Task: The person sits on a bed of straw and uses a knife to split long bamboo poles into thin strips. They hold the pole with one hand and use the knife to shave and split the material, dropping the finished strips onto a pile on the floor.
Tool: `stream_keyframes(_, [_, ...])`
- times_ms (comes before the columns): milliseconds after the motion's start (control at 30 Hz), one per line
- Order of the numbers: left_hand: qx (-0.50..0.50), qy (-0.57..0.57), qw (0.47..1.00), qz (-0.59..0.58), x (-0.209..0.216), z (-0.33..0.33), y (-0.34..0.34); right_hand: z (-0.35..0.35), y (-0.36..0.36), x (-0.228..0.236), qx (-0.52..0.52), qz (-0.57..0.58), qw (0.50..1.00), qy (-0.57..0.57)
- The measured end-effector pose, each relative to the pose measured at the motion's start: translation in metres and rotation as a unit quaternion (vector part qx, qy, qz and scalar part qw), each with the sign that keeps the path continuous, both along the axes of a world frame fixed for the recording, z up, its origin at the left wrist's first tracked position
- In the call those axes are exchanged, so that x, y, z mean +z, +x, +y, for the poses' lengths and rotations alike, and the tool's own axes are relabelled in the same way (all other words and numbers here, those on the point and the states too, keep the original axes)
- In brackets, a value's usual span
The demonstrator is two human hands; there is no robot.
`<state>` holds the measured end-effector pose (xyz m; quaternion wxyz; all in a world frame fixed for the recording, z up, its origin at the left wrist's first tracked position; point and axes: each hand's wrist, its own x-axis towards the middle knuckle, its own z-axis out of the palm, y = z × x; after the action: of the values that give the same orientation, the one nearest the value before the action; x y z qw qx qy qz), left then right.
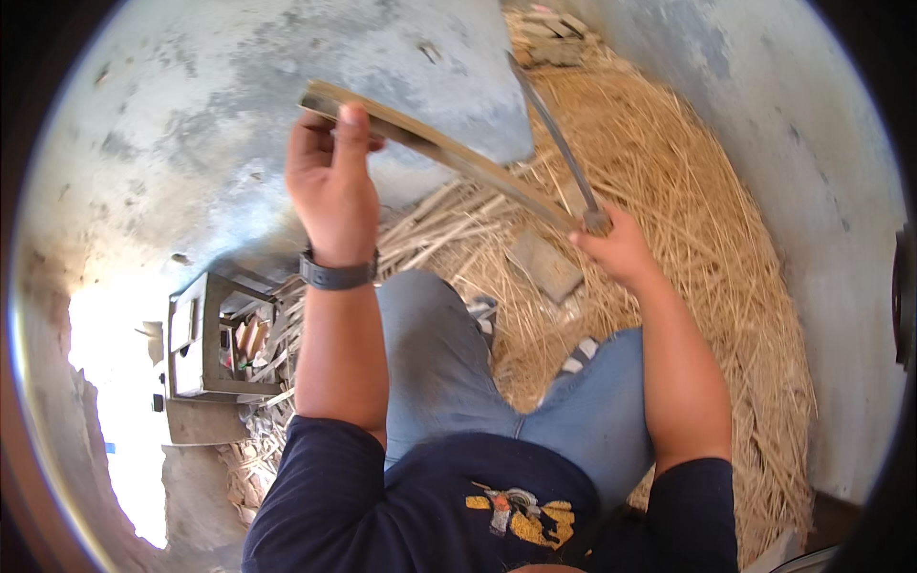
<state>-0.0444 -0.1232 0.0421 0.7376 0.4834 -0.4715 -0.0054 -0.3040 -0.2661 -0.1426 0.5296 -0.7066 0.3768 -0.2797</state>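
Note:
A split length of bamboo [468,160] slants across in front of me, its hollow side partly showing at the upper left end. My left hand [336,191] grips it close to that end, thumb against its near side. At its lower right end is my right hand [623,250], closed around the base of a long, dark curved knife [559,136]. The blade rises away from the fist toward the far wall. My right thumb lies by the bamboo's end; whether the cutting edge touches the bamboo I cannot tell. The knife's handle is mostly hidden in the fist.
Thin bamboo strips and shavings [707,248] cover the floor. A flat stone block [544,265] lies between my feet and the far wall [420,57]. On the left stands a wooden frame box [224,387] with odds and ends inside. Bricks [552,43] sit in the far corner.

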Motion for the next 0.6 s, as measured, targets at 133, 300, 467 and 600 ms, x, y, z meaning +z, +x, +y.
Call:
stream_keyframes(133, [0.013,0.026,0.998,-0.052,-0.007,-0.021,0.002,0.001,-0.006,0.022,-0.042,0.075,0.996,-0.022])
stream_keyframes(300, [0.011,0.055,0.991,-0.121,-0.042,-0.061,0.0,-0.012,-0.018,0.016,-0.128,0.192,0.972,-0.047])
stream_keyframes(467, [0.038,0.135,0.978,-0.151,-0.083,-0.084,-0.002,-0.011,-0.023,0.025,-0.111,0.177,0.977,0.032])
stream_keyframes(600, [0.04,0.149,0.975,-0.159,-0.108,-0.096,0.0,-0.017,-0.021,0.007,-0.153,0.17,0.973,-0.005])
